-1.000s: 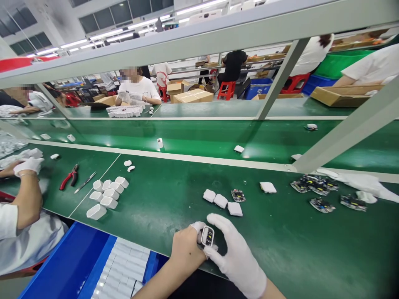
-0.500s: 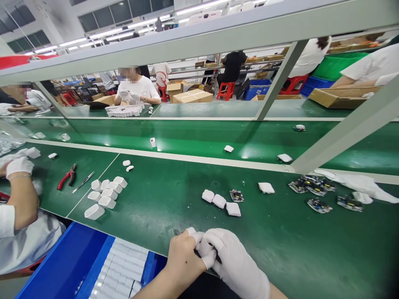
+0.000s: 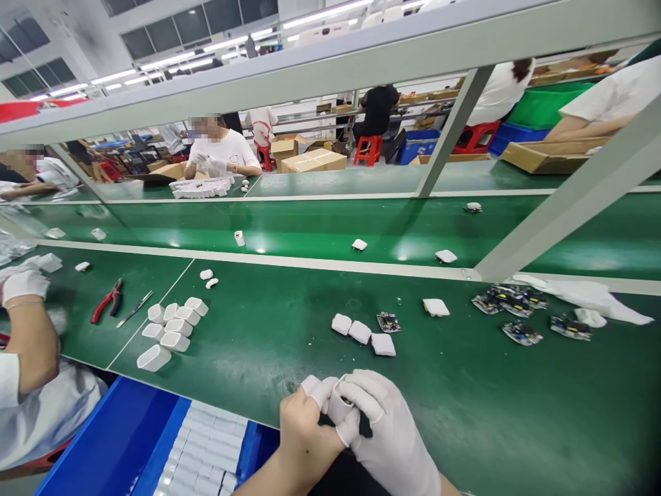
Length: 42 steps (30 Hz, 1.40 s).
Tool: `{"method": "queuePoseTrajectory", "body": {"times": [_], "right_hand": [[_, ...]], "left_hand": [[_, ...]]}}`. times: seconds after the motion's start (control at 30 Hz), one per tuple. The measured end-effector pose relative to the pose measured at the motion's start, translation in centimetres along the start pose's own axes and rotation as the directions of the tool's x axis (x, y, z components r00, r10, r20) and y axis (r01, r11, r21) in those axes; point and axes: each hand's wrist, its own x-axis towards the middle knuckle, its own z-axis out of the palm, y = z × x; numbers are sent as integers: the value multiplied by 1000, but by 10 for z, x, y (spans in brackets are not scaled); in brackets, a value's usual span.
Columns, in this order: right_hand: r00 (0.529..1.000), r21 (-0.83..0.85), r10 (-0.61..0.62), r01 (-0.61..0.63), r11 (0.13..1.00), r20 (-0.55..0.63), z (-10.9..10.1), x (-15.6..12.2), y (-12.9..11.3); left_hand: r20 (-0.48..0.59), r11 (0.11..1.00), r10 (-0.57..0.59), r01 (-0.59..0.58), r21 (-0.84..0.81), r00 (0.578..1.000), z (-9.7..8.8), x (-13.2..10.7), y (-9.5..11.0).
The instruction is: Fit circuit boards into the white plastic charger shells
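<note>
White plastic rounded-oblong casing (image 3: 337, 406), hollow, is held btwn both hands at the near edge of the table; a bit of dark & yellow shows in its mouth, rest of the inside hidden by fingers. L hand (image 3: 310, 424), bare-backed w/ white-covered fingertips, is curled round the casing's L side, thumb along the near side. R hand (image 3: 390, 427), in a full white glove, is partly closed, fingers bent over the casing's top & R side; can't tell if it also has hold of a part inside.

Just beyond, on the dark-green flat table (image 3: 248, 372): three white rounded-square pieces (image 3: 360, 333) in a row, w/ a small black-and-silver circuit board (image 3: 388, 322) just beside. Further R, a lone white pad-topped piece (image 3: 436, 308), then a heap of dark circuit boards (image 3: 509, 300), more boards nearby, & a crumpled white cloth (image 3: 593, 301) behind.

To the L: a cluster of white open-topped cups (image 3: 174, 341), then silver pointed tweezers (image 3: 135, 308) & red-and-black-handled pliers (image 3: 108, 301). Below the table edge, a blue plastic bin (image 3: 111, 434) w/ rows of white parts (image 3: 204, 448).

Far L, a co-worker's white-gloved hand (image 3: 25, 286). Behind the table, a bright-green belt (image 3: 304, 227) carries a few scattered white pcs; across it sits a co-worker in a white T-shirt (image 3: 222, 148).
</note>
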Motion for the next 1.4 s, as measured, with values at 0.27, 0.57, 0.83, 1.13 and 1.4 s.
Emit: {"method": "queuePoseTrajectory", "body": {"times": [0.27, 0.57, 0.83, 1.13, 1.4], "right_hand": [[854, 437, 424, -519, 735, 303, -12, 14, -1], [583, 672, 335, -657, -342, 740, -29, 23, -15], [639, 728, 358, -646, -230, 680, -37, 27, -19], [959, 188, 231, -259, 947, 162, -19, 13, -3], [759, 464, 473, -649, 603, 447, -16, 19, 4]], "left_hand": [[145, 969, -59, 92, -227, 988, -1, 3, -5], [405, 834, -129, 319, -449, 905, -6, 14, 2], [343, 852, -112, 268, -450, 932, -5, 13, 6], [641, 398, -225, 670, -627, 734, -6, 7, -10], [593, 330, -321, 674, -661, 739, -1, 11, -13]]}}
